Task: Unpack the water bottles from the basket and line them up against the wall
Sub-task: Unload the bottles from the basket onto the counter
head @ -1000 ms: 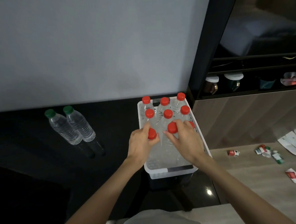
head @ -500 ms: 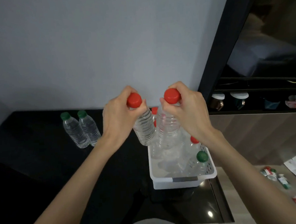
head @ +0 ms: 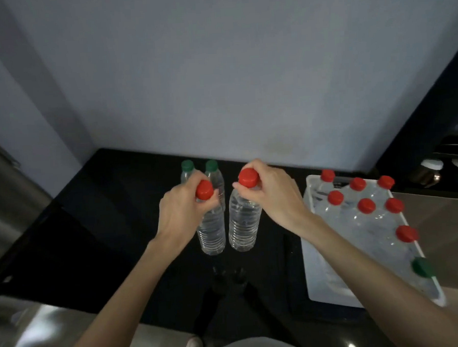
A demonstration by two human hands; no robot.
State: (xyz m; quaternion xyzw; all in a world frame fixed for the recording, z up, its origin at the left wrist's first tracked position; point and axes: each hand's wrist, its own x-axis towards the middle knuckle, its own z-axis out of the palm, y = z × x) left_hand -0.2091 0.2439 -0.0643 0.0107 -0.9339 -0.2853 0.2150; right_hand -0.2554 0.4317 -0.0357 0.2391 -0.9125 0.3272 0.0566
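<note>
Both red-capped bottles now lowered from above basket [head: 313,261] toward counter [head: 119,219]; left hand [head: 183,210] and right hand [head: 272,195] each grip one neck, green-capped bottles [head: 200,172] behind.

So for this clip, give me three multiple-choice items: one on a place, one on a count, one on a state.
1. The green-capped bottles out on the counter stand:
A. by the wall
B. at the counter's front edge
C. on the floor

2. Red caps visible in the basket:
A. two
B. four
C. seven

3. The left hand and right hand are:
A. both empty
B. each holding a red-capped bottle
C. sharing one bottle

Answers: 1 A, they stand close to the wall; 2 C, seven red caps show; 3 B, each hand grips a bottle's neck.
</note>
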